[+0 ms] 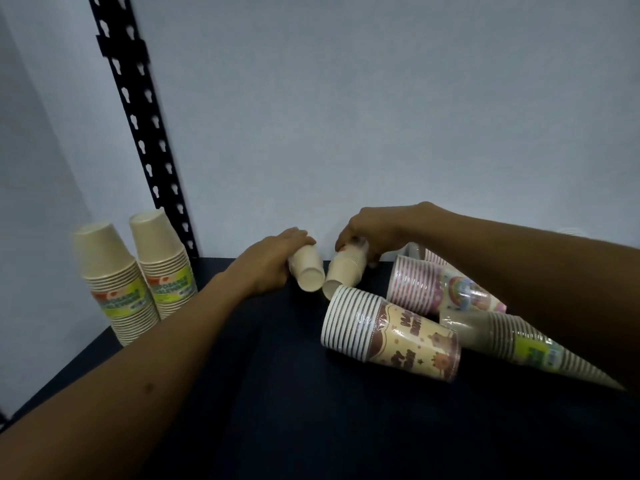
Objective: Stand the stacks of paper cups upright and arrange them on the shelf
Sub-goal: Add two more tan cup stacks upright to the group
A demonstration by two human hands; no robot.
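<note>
Two green-labelled stacks [114, 285] already stood upright to the left of my hands on the shelf [263, 393]. My left hand [273, 261] clasped one plain stack [306, 271] and my right hand [367, 237] another [343, 271], both lying flat. Right of them, under my right forearm, a brown-printed stack [388, 330], a pink one [440, 289] and a long green one [519, 344] lay toppled, crowding that side.

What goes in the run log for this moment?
left hand: on plain stack | right hand: on second plain stack | both lying on shelf | two stacks upright
</note>
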